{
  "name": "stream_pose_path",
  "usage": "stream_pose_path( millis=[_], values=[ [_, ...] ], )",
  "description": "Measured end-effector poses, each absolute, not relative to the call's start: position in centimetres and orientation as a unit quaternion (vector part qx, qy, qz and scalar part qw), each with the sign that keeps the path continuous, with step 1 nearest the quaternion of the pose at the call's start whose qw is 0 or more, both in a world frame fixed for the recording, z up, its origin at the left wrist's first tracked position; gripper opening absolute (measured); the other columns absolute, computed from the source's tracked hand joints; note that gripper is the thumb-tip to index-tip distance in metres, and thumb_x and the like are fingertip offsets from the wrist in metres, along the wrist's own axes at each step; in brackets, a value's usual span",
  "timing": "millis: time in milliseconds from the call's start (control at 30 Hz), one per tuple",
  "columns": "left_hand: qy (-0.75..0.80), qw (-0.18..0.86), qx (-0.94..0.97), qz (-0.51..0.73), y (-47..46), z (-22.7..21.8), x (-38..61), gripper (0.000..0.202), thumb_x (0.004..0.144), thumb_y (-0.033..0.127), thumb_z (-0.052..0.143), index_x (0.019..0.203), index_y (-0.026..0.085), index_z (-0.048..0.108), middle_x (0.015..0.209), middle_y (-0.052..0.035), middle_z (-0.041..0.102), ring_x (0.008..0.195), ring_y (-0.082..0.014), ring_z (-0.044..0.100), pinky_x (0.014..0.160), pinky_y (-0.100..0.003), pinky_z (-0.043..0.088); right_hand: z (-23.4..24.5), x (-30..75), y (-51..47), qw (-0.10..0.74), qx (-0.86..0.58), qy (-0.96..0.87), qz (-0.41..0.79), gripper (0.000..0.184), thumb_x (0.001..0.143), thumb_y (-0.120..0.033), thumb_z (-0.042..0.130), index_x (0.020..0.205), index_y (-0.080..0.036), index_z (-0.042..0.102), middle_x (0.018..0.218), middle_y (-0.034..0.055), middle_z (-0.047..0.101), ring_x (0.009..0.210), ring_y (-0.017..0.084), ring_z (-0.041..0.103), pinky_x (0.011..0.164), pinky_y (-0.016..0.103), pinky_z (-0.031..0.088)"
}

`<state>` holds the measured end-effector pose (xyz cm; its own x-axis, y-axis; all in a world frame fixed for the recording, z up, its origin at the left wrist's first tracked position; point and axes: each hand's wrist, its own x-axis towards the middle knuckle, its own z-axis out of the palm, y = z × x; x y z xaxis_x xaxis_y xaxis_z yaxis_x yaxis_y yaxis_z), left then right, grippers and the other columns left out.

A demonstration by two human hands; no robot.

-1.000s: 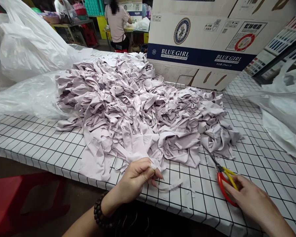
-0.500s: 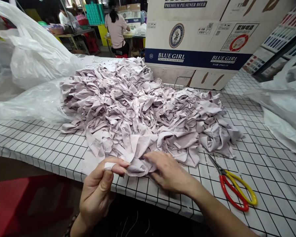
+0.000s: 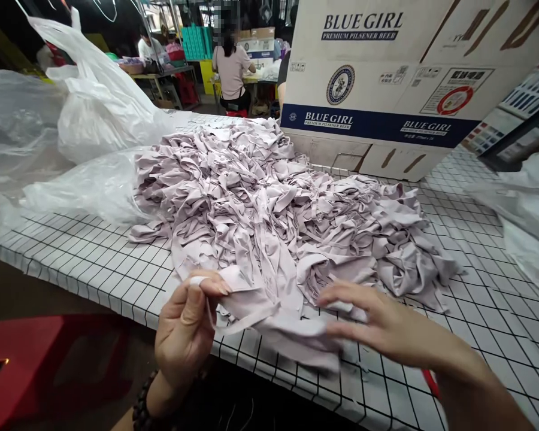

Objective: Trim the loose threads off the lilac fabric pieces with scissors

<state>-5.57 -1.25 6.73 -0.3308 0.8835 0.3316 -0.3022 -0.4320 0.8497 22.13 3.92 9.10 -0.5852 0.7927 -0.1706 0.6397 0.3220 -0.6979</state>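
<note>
A large heap of pale lilac fabric pieces [image 3: 251, 197] covers the middle of the table. At its near edge my left hand [image 3: 186, 326] pinches the end of a fabric piece [image 3: 247, 302] between thumb and fingers; a narrow strip loops down from it. The piece stretches rightward, its far part blurred. My right hand [image 3: 368, 323] hovers at the right end of the cloth, fingers apart, with nothing held between them. Beneath my right forearm, a bit of the red scissor handle [image 3: 430, 383] shows; the rest of the scissors is hidden.
A large Blue Girl beer carton [image 3: 368, 90] stands behind the heap on the checked tabletop [image 3: 94, 257]. Clear plastic bags [image 3: 103, 120] lie at left, another bag [image 3: 530, 209] at right. A red stool [image 3: 40, 371] stands below left. Another person [image 3: 231, 72] sits in the background.
My right hand has let go of the cloth, moved right and spread its fingers, now covering most of the scissors. The left hand keeps its pinch; the piece is drawn out toward the right.
</note>
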Motion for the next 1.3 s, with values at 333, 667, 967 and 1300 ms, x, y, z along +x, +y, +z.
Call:
stream_pose_path(
  millis=[333, 667, 967, 1300],
  values=[
    [0.307, 0.485, 0.392, 0.719, -2.2, 6.9, -6.4, 0.024, 0.090, 0.026, 0.058, 0.071, 0.015, 0.066, 0.073, -0.0035, 0.055, 0.071, -0.0133, 0.053, 0.068, -0.020, 0.048, 3.3, 11.2, 11.2, 0.148, -0.334, -0.884, 0.292, 0.013, 0.075, -0.008, 0.072, 0.075, -0.021, 0.074, 0.121, 0.0075, 0.069, 0.134, 0.034, 0.044, 0.109, 0.064, 0.028],
    [0.619, 0.232, 0.564, 0.495, 2.6, 7.9, -7.3, 0.021, 0.082, 0.039, 0.067, 0.086, 0.019, 0.070, 0.117, -0.0115, 0.058, 0.104, -0.0266, 0.054, 0.078, -0.033, 0.047, 10.4, 20.1, 7.5, 0.436, -0.410, -0.792, 0.121, 0.013, 0.087, -0.016, 0.064, 0.099, -0.015, 0.071, 0.087, 0.0069, 0.074, 0.079, 0.016, 0.069, 0.071, 0.030, 0.060],
    [0.438, 0.673, 0.460, 0.379, -1.0, 4.7, 1.3, 0.070, 0.093, 0.065, 0.030, 0.086, 0.010, 0.071, 0.052, 0.0010, 0.047, 0.049, -0.0118, 0.045, 0.051, -0.025, 0.038, 8.2, 16.7, 1.8, 0.339, -0.335, -0.874, -0.090, 0.011, 0.091, -0.006, 0.055, 0.096, -0.007, 0.064, 0.075, 0.0093, 0.067, 0.069, 0.018, 0.062, 0.060, 0.030, 0.049],
    [0.396, 0.770, 0.355, 0.354, -0.8, 6.3, -0.4, 0.045, 0.081, 0.050, 0.069, 0.101, 0.011, 0.074, 0.048, 0.0068, 0.040, 0.043, -0.0049, 0.030, 0.043, -0.019, 0.020, 7.6, 16.3, -2.4, 0.376, -0.344, -0.855, 0.101, 0.015, 0.087, -0.008, 0.053, 0.093, -0.017, 0.064, 0.075, 0.0055, 0.066, 0.072, 0.019, 0.062, 0.063, 0.031, 0.051]
  ],
)
